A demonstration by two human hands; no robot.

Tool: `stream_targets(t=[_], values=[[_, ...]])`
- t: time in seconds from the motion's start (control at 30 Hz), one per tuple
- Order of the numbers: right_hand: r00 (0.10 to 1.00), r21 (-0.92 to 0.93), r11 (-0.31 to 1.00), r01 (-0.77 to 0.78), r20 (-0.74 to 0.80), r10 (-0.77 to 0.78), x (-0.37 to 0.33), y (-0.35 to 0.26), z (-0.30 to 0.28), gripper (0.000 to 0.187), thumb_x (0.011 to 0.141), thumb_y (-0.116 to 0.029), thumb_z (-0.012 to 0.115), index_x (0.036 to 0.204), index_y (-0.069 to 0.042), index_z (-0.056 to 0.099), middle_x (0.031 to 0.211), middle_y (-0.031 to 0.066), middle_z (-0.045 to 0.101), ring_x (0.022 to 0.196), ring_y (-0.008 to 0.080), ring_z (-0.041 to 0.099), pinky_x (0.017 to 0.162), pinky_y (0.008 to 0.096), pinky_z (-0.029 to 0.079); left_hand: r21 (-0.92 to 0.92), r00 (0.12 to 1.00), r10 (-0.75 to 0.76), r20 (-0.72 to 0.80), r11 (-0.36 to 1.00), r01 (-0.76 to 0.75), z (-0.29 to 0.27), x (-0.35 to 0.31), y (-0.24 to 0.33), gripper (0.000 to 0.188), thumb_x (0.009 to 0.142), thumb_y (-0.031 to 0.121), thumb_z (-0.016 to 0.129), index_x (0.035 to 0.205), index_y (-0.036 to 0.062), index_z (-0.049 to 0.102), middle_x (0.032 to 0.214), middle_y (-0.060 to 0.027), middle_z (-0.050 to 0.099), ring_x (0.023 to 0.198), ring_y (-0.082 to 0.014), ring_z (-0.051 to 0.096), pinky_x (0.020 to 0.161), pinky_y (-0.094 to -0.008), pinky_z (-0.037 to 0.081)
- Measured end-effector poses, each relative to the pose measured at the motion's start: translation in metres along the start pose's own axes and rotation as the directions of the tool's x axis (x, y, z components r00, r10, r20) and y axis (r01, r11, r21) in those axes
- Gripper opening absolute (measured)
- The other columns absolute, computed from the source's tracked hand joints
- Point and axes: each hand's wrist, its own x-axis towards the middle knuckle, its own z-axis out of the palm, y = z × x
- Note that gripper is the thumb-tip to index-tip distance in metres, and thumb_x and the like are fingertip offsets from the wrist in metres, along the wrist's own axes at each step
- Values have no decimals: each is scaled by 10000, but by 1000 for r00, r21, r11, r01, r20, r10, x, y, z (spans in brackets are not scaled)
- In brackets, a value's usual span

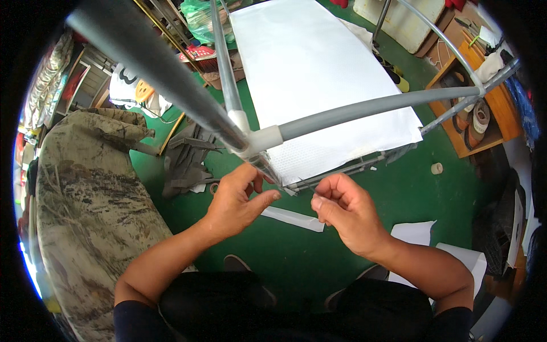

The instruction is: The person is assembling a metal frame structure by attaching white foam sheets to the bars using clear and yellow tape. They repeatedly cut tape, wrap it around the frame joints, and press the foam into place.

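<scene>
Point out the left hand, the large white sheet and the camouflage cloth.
Left hand (235, 199): head view, on the back of the hand.
Large white sheet (319, 68): head view, on its middle.
Camouflage cloth (97, 194): head view, on its broad upper face.

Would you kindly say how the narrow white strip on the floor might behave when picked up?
The white strip would probably feel light, since it looks thin. It may sag if lifted by one end, being long and narrow. It seems unlikely to roll, lying nearly flat on the floor.
</scene>
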Motion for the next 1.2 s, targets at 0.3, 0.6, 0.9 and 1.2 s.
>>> stream_targets(t=[0.3, 0.6, 0.9, 1.2], values=[[996, -138, 989, 52, -70, -63, 4, 14, 16, 115, 976, -86, 620, 1007, -1, 548, 834, 44, 667, 688, 64, 594, 602, 235, 476, -75, 1000, 7, -1, 997, -7, 5, 4, 2, 161, 853, 47, 748, 901, 11, 598, 770, -77, 538, 637, -145, 503, 572, -303, 418], [995, -194, 980, 51, -76, -67, 4, 12, 21, 137, 987, -98, 608, 979, -6, 507, 799, 79, 691, 632, 73, 600, 551, 243, 478, -53, 999, 42, -3, 998, -42, 2, 4, 5, 162, 846, 41, 751, 903, 16, 601, 797, -74, 558, 649, -159, 517, 582, -303, 426], [998, -273, 961, 32, -35, -44, 3, 7, 25, 150, 992, -117, 596, 933, -4, 516, 772, 95, 713, 575, 103, 639, 495, 255, 492, -22, 995, 102, -9, 995, -102, -1, 6, 1, 137, 836, 18, 755, 905, 16, 636, 830, -69, 589, 667, -145, 539, 584, -296, 433], [999, -386, 921, 45, -2, -49, 3, 4, 20, 152, 991, -129, 589, 921, -16, 516, 759, 96, 722, 569, 139, 674, 496, 276, 506, -43, 994, 111, 9, 993, -111, -2, 9, 2, 132, 841, -1, 747, 913, 5, 637, 873, -76, 598, 674, -146, 543, 591, -292, 443]])
